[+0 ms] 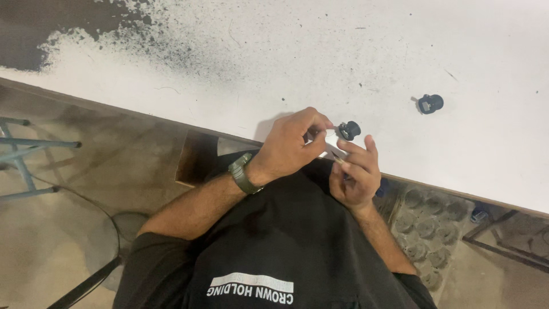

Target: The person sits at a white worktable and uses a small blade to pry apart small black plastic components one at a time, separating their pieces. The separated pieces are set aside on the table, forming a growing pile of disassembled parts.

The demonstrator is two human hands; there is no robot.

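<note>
Two hands worked one black part [349,130]: left hand [291,143] pinched it at fingertips, right hand [354,171] gripped a thin tool just below; steadiness mattered.

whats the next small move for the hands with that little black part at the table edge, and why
Probably bring the thin tool in the right hand up to the small black part, steadied by the left hand. The left fingertips pinch beside the part, and the tool tip sits just below it, not yet touching. A second black part lies apart.
</note>
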